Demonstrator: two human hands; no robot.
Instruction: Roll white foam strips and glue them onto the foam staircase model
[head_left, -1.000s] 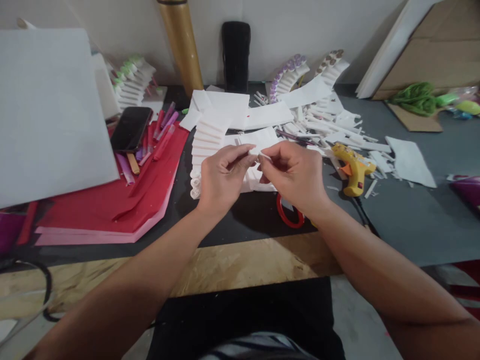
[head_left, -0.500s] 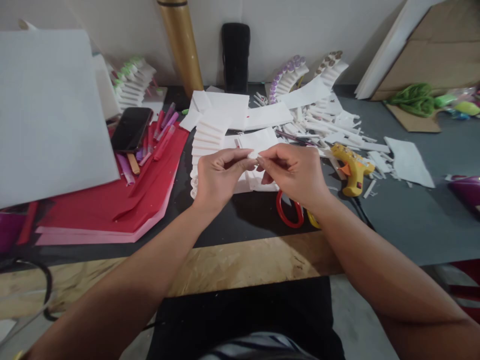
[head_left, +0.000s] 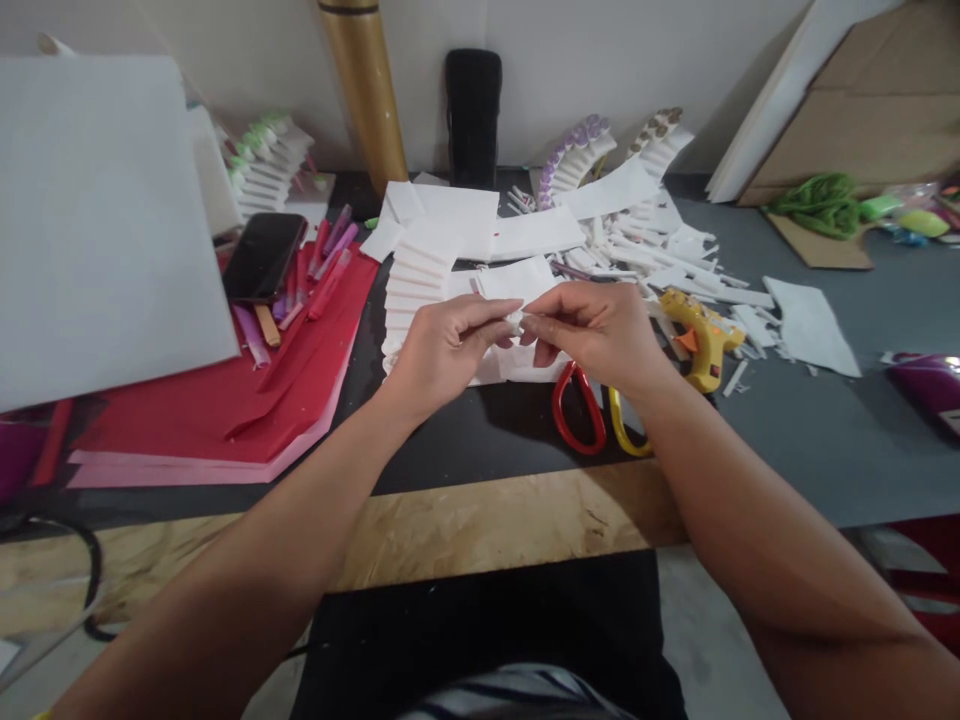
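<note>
Between the fingertips of both hands is a small white piece (head_left: 515,321), its shape partly covered. My left hand (head_left: 450,350) pinches it from the left and my right hand (head_left: 596,330) from the right. Beneath them lie white paper sheets (head_left: 517,278). Next to my left hand is a pleated white strip (head_left: 416,280) with small rolled ends, partly hidden by that hand. Scissors with one red handle (head_left: 578,410) and one yellow handle lie below my right hand. A yellow glue gun (head_left: 703,345) rests just right of my right hand.
Red paper (head_left: 202,410) with markers and a black phone (head_left: 264,257) lies at left, beside a large white board (head_left: 105,230). White scraps (head_left: 660,250) are heaped behind the glue gun. A gold cylinder (head_left: 367,100) and a black case (head_left: 473,115) stand at the wall.
Both hands have shifted slightly to the right, and the white piece between them has turned. More of the scissors' yellow handle shows. The view has moved a little.
</note>
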